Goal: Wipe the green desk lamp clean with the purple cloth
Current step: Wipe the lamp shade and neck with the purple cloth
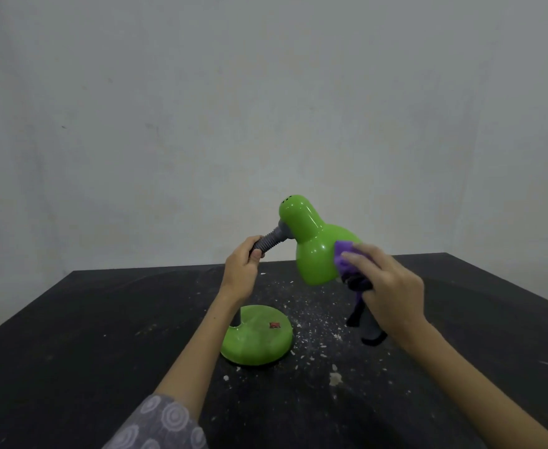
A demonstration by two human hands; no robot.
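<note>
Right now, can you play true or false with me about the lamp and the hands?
1. The right hand presses the purple cloth on the lamp shade. True.
2. The left hand rests flat on the table. False: its fingers grip the grey bendy neck.
3. The lamp base is red. False: it is green.
4. White crumbs lie scattered on the table. True.

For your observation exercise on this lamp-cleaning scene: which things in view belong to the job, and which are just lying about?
Part of the job:
green desk lamp
purple cloth
left hand, gripping the lamp's grey flexible neck
right hand, pressing the cloth to the shade

Just lying about:
white crumbs scattered on the black table
</note>
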